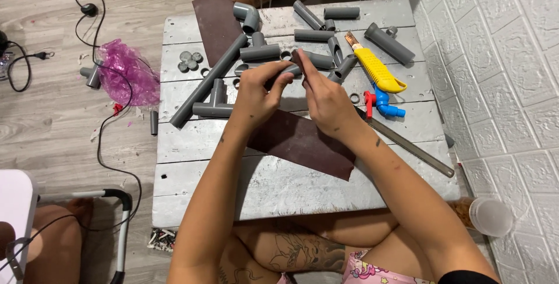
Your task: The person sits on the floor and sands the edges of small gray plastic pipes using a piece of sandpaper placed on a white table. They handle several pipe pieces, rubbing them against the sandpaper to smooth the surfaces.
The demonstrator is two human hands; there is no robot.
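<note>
Right, packages first: a crumpled pink plastic bag [123, 70] lies on the wood floor left of the low grey board table [279, 188], w/ a grey fitting [93, 77] just beside it; a clear plastic cup [486, 215] w/ a brownish part sits by the white brick-pattern wall at lower right. No readable labels or signs. Both hands are up over the table's middle: left hand [255, 95] is curled round a short grey pipe piece [287, 72], fingers closed on it; right hand [326, 99] pinches a small dark brown sandpaper scrap [298, 59] against the pipe's end, fingers narrow & closed. The pipe piece is matte grey, short, mostly hidden by fingers. Under the wrists lies a big dark brown sandpaper sheet [300, 142]; a 2nd sheet [215, 21] is at the table's far left. Around: long grey pipe [208, 81] lying diagonal, tee & elbow fittings, round grey caps [190, 60], yellow-handled saw [375, 68], blue valve w/ red handle [381, 102], a metal ruler [407, 145] at right
</note>
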